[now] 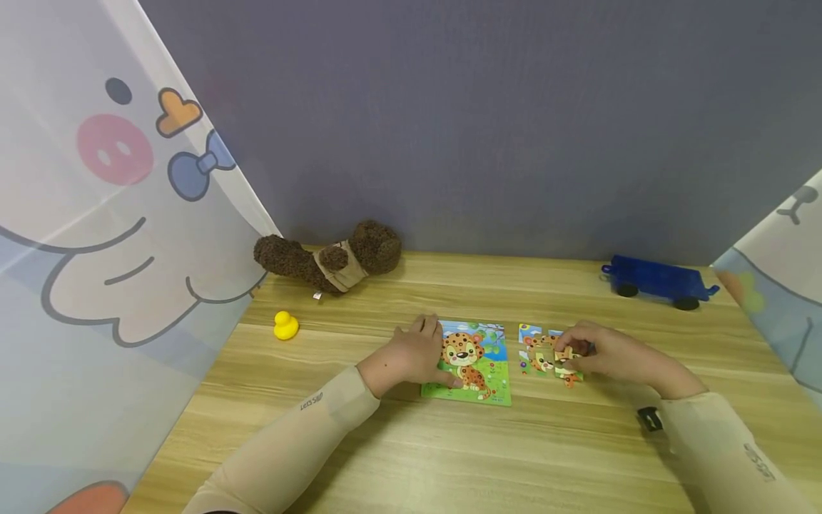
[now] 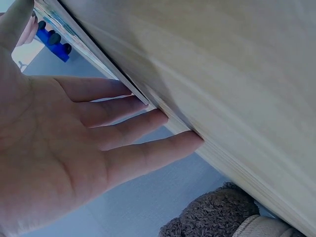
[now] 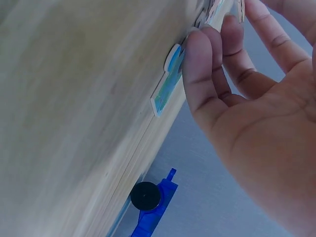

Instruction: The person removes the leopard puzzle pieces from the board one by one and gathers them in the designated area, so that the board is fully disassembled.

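Note:
A flat picture board (image 1: 475, 364) with a spotted leopard cub on grass lies on the table. My left hand (image 1: 411, 357) rests along its left edge, thumb over the lower part. The left wrist view shows the fingers (image 2: 153, 153) of that hand extended, tips at the board's edge and the tabletop. To the board's right lie several jigsaw pieces (image 1: 531, 335) with matching spotted artwork, partly joined. Over their right side my right hand (image 1: 613, 355) pinches a jigsaw piece (image 3: 241, 11) between thumb and finger. Its fingers partly hide the pieces beneath.
A brown teddy bear (image 1: 340, 268) lies at the back left, and a yellow rubber duck (image 1: 285, 326) stands nearer the left edge. At the back right is a blue toy wagon (image 1: 658, 280) with black wheels. A grey partition (image 1: 488, 128) rises behind the table.

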A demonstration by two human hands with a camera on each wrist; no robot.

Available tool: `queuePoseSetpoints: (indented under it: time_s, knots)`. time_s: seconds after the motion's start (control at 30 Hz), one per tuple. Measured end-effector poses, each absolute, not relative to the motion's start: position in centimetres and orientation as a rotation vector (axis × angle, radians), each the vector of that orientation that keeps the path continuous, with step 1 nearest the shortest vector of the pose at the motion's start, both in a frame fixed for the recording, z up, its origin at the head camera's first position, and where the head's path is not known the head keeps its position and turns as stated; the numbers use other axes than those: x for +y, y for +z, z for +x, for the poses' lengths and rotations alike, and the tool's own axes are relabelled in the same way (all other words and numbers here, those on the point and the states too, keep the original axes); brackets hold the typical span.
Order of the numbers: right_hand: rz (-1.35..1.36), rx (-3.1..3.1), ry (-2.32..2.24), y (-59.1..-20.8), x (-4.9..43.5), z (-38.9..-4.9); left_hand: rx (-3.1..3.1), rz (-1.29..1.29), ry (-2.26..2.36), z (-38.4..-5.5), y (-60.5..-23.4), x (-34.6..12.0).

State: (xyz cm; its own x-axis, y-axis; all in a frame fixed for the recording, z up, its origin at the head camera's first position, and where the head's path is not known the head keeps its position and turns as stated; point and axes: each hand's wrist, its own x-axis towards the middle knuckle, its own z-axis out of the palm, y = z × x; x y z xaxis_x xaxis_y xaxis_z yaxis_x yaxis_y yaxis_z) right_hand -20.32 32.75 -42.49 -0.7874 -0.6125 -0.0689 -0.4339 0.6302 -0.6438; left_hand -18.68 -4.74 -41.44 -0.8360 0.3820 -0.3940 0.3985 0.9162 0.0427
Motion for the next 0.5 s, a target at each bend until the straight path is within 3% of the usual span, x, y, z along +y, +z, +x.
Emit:
queuePoseSetpoints:
  time_s: [0.5]
  knots:
    - [-0.854, 2.619, -0.878, -41.65, 32.55, -20.12, 2.68, 0.567, -0.059, -18.7, -41.45, -4.72]
